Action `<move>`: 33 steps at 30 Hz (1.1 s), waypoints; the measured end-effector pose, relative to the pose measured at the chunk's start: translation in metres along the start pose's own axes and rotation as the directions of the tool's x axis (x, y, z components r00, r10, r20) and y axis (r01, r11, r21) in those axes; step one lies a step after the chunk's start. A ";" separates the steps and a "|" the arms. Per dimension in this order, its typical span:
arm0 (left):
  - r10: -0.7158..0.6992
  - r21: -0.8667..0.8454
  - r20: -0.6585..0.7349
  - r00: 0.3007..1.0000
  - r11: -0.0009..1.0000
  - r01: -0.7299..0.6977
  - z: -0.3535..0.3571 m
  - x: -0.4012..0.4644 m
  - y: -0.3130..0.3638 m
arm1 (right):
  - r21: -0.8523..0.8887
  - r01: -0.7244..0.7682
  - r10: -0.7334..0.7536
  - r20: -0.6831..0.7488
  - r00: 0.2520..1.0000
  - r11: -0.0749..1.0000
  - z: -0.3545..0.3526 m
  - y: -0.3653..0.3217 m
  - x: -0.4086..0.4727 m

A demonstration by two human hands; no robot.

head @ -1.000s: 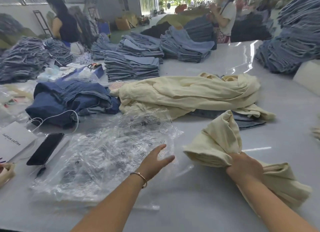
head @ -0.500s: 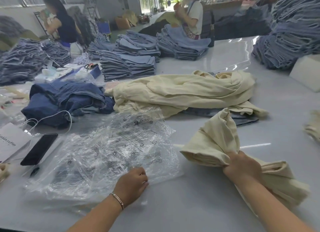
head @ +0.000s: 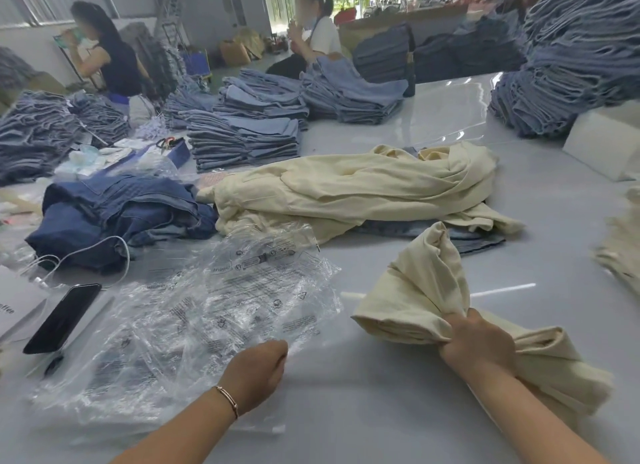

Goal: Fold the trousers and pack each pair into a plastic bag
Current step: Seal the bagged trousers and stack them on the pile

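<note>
On the desk [head: 398,411], the right hand [head: 479,344] has its grip clamped on folded cream trousers [head: 419,290] at near right. The left hand [head: 256,370] pinches the edge of a bag [head: 214,311] lying just left of them, beside a phone [head: 62,318].

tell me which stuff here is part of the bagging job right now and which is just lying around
In the job:
right hand gripping the folded cream trousers
left hand pinching the edge of the plastic bag
cream trousers pile, likely next

Lying about:
phone
white cable
dark blue jeans heap
white paper bag
</note>
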State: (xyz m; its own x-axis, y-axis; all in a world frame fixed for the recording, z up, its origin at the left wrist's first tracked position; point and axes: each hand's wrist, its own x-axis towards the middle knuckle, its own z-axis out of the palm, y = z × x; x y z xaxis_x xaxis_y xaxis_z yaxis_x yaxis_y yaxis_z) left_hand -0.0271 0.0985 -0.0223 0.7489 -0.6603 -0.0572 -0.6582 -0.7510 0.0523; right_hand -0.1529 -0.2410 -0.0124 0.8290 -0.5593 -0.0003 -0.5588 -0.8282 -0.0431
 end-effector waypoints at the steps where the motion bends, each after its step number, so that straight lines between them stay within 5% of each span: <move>1: -0.054 0.006 -0.060 0.997 0.999 0.054 0.002 0.001 0.000 | 0.004 -0.006 0.006 -0.001 1.000 1.000 0.001 0.000 0.000; 6: -0.136 -0.008 -0.043 0.990 0.991 0.135 -0.005 0.006 0.002 | 0.031 -0.027 0.027 0.002 1.000 0.999 0.001 0.001 0.001; 14: -0.060 -0.460 -0.044 0.997 0.887 0.033 -0.020 -0.002 -0.009 | 0.028 -0.028 0.028 -0.003 1.000 0.999 0.003 0.000 0.001; 21: -0.076 -0.439 0.024 0.997 0.895 0.079 -0.028 -0.007 -0.011 | 0.022 -0.053 0.053 -0.009 0.999 0.998 0.003 0.000 0.002; 25: -0.202 -0.394 0.000 0.979 0.900 0.186 -0.024 -0.003 -0.006 | 0.040 -0.056 0.056 -0.013 0.998 0.998 0.005 0.001 0.002; 33: -0.492 -0.632 0.018 0.870 0.669 0.391 -0.003 0.015 0.024 | 0.025 -0.032 0.032 -0.007 0.999 0.999 0.005 0.001 0.001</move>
State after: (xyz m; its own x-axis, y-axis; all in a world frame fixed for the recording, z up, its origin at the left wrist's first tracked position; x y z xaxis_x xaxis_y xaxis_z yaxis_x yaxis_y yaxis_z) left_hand -0.0320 0.0705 -0.0187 0.9742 -0.2053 -0.0938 -0.0982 -0.7596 0.6430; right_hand -0.1527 -0.2418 -0.0170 0.8103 -0.5859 0.0053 -0.5843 -0.8087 -0.0677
